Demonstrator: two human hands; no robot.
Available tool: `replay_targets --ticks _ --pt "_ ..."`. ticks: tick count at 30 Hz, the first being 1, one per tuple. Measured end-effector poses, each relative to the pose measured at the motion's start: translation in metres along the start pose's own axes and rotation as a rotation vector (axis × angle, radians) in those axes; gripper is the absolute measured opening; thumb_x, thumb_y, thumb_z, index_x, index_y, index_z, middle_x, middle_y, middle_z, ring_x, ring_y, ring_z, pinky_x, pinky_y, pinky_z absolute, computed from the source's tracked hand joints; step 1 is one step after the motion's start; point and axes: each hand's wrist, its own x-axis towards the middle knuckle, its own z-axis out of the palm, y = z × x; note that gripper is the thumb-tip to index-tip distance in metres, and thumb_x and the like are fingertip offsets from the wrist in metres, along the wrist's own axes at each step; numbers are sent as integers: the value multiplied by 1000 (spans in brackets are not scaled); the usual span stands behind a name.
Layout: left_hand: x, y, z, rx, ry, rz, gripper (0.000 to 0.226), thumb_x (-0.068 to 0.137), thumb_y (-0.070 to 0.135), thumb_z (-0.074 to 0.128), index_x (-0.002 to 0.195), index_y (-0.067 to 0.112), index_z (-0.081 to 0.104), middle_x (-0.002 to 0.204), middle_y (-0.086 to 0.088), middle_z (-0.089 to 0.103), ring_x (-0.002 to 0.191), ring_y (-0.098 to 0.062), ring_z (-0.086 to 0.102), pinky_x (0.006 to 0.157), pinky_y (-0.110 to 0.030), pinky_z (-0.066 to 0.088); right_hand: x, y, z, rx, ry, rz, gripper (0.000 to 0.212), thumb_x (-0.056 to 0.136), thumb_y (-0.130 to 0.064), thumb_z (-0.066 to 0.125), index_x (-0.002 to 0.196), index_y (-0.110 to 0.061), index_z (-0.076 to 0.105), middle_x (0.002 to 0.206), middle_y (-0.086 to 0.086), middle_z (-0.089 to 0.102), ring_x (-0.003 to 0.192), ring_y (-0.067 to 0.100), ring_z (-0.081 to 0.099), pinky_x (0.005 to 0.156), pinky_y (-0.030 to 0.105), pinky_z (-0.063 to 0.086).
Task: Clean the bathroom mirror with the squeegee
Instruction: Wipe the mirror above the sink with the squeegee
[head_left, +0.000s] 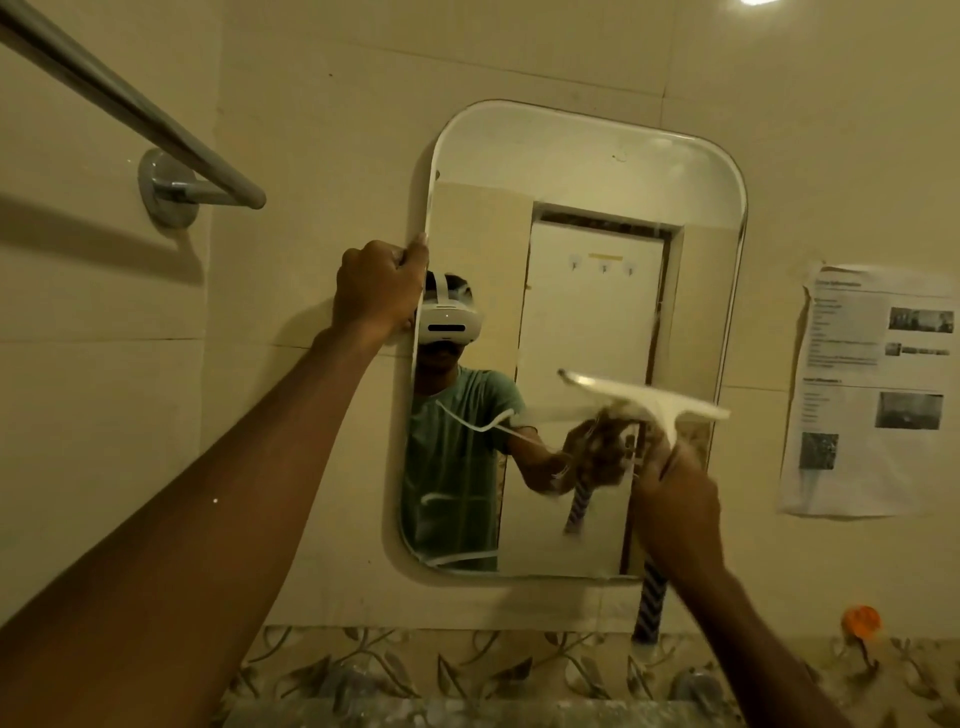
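Observation:
A rounded rectangular mirror (582, 171) hangs on the beige tiled wall. My left hand (376, 288) grips its left edge, fingers curled round the rim. My right hand (675, 499) is shut on the handle of a white squeegee (649, 397), whose wide blade lies tilted against the glass in the lower right part of the mirror. The striped lower end of the handle (652, 603) sticks out below my hand. The squeegee is motion-blurred. White streaks run across the lower left of the glass.
A chrome towel bar (171, 130) juts out at the upper left. A printed paper sheet (872, 389) is stuck to the wall right of the mirror. An orange hook (861, 621) sits at the lower right, above a leaf-patterned tile border (415, 665).

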Motion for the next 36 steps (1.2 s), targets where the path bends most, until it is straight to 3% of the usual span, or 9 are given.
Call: replay_targets --ticks 5,10,15,19,22,25,30,33,36 --pt "-7 9 -2 46 18 -8 58 99 47 38 64 8 63 65 -10 57 84 -22 48 65 -30 32 -17 -7 -12 -34 -68 6 36 103 -35 33 89 -12 56 69 7 61 58 21 62 52 38 55" --pt "-9 12 -2 59 30 -12 58 99 46 37 76 3 68 70 -9 58 87 -22 47 67 -33 36 57 -31 -35 -26 55 -47 39 104 -37 31 85 -12 54 65 2 54 53 15 49 49 28 39" --pt "-8 10 0 39 49 -29 57 98 48 39 65 8 62 57 -6 52 68 -26 54 63 -37 46 -2 -2 -7 -13 -4 52 34 104 -29 33 89 -9 56 64 3 55 47 10 47 40 19 37" --pt "-13 13 -2 24 47 -22 56 99 45 38 62 8 59 54 -3 49 62 -20 48 62 -34 41 -39 -12 -4 -8 -48 67 33 104 -30 32 83 -16 54 66 5 58 56 17 58 50 39 54" --pt "-13 11 -4 -12 25 -70 60 100 43 33 62 4 56 57 -8 53 62 -24 53 64 -32 44 -4 -56 -5 95 -3 -68 38 104 -33 30 80 -17 54 62 1 55 46 5 54 38 16 43" --pt "-7 4 -7 -156 -44 -141 67 95 53 27 71 1 61 68 -17 64 71 -35 63 73 -44 56 46 -114 6 107 -36 -199 37 105 -34 30 88 -14 56 66 -3 57 48 1 53 42 11 38" --pt "-8 9 -14 -294 -141 -189 53 98 37 29 90 -5 60 75 -21 64 60 -31 60 61 -38 56 62 -156 23 62 -71 -270 23 104 -33 34 98 -17 50 70 -6 57 55 5 58 47 16 42" --pt "-8 11 -17 -381 -179 -260 48 97 33 33 91 -5 62 70 -18 60 47 -22 54 42 -23 48 29 -124 36 -1 -142 -283 17 102 -36 39 92 -24 46 69 -5 58 52 5 58 44 14 44" --pt "-9 12 -19 -369 -207 -255 49 97 33 33 93 -6 61 69 -16 61 45 -20 56 39 -20 48 -20 -85 47 -112 -177 -233 16 100 -37 43 94 -23 49 68 -6 60 53 4 60 45 16 47"
